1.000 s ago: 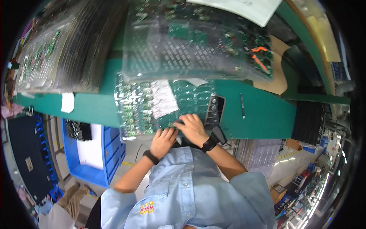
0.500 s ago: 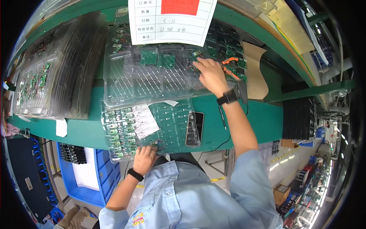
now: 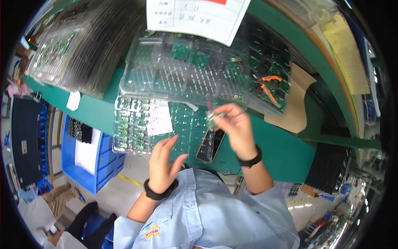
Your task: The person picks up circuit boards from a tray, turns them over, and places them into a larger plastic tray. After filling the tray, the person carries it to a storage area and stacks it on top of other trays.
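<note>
Small green circuit board pinched above the clear tray of boards on the green worktop.

Head view: right hand [image 3: 236,124] raised over the near clear tray [image 3: 137,124], grip clenched on a small green circuit board [image 3: 212,116] between fingertips, just above a dark phone [image 3: 210,145] lying at the tray's right end. Left hand [image 3: 163,164] hovering at the tray's near edge, grip released, fingers spread, grasping nothing. Beyond the tray, a second clear tray [image 3: 182,70] stacked higher, holding a few boards; orange-handled cutters [image 3: 265,85] to its right. Below the worktop [image 3: 282,149], left of the tray, a blue bin [image 3: 89,159].
</note>
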